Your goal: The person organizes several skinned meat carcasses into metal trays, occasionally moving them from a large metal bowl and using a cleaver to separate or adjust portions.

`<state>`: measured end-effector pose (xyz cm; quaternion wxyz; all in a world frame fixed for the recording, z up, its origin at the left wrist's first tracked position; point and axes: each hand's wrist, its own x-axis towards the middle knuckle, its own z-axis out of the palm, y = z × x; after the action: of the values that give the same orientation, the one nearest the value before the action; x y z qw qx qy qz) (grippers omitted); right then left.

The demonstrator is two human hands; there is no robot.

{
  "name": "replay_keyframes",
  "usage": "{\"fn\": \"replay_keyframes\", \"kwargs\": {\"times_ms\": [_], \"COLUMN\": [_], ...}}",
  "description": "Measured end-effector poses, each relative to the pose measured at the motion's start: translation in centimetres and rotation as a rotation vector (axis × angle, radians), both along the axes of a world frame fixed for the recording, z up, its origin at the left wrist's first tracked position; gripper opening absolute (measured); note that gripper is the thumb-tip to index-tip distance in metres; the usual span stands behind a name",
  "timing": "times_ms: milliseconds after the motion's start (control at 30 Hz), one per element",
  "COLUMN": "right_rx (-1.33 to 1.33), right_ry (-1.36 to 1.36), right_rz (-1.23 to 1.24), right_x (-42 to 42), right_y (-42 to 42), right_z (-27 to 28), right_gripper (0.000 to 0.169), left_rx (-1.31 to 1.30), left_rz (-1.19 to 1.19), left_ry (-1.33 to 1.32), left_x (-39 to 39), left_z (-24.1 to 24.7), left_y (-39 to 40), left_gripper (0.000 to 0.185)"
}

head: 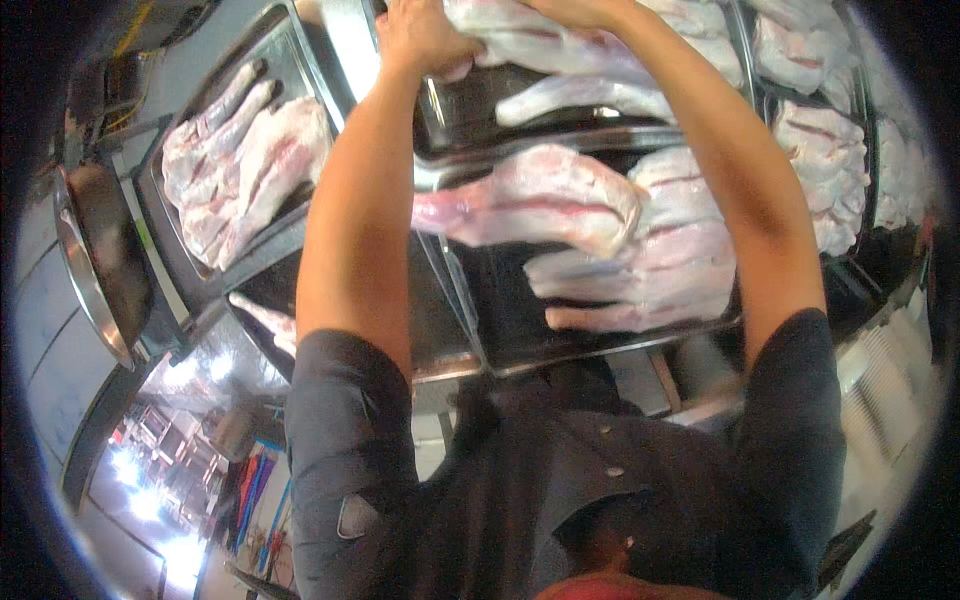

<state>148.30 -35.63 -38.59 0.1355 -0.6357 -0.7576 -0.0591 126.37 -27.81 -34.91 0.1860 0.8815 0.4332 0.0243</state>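
Observation:
Both arms reach towards the top edge of the head view, over metal trays of raw meat legs. My left hand (pixel 426 34) is at the near end of a raw leg (pixel 555 49) in the upper tray (pixel 457 142); its fingers are partly cut off by the frame. My right hand (pixel 581 11) lies over the same leg's upper side, its fingertips blurred. Whether either hand grips the leg cannot be told. Below it in that tray lies another pale leg (pixel 585 99). A large leg (pixel 547 199) rests across the rim of the lower tray (pixel 499 315), beside several others (pixel 637 277).
At left, another tray (pixel 304 67) holds raw legs (pixel 247 165), with a large metal bowl (pixel 94 262) beyond it. More trays of meat (pixel 821 176) stand at right. A partly hidden piece (pixel 262 319) lies by the left elbow.

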Motion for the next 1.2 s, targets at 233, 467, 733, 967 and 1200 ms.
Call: {"fn": "replay_keyframes", "kwargs": {"times_ms": [233,467,733,967,1200], "right_rx": [-0.578,-0.625,-0.775,-0.479,-0.346], "right_ry": [0.3,0.388,1.225,1.156,0.174], "right_rz": [0.008,-0.352,-0.301,0.028,0.186], "right_x": [-13.8,-16.1,-13.8,-20.4,-35.7], "right_y": [-23.9,-24.4,-21.4,-7.7,12.5], "right_z": [6.4,6.3,12.3,17.3,5.0], "right_gripper": [0.113,0.114,0.096,0.102,0.085], "left_rx": [0.278,0.416,0.185,0.358,0.101], "left_rz": [-0.045,0.092,-0.001,0.073,0.497], "left_ry": [-0.186,0.018,0.245,0.132,-0.494], "left_x": [-4.5,-23.6,-34.8,-36.1,-38.1], "left_z": [-6.5,-1.7,-1.8,-5.6,-1.7], "left_y": [-2.0,-1.8,4.2,2.7,-15.2], "left_gripper": [0.107,0.081,0.078,0.088,0.09]}}
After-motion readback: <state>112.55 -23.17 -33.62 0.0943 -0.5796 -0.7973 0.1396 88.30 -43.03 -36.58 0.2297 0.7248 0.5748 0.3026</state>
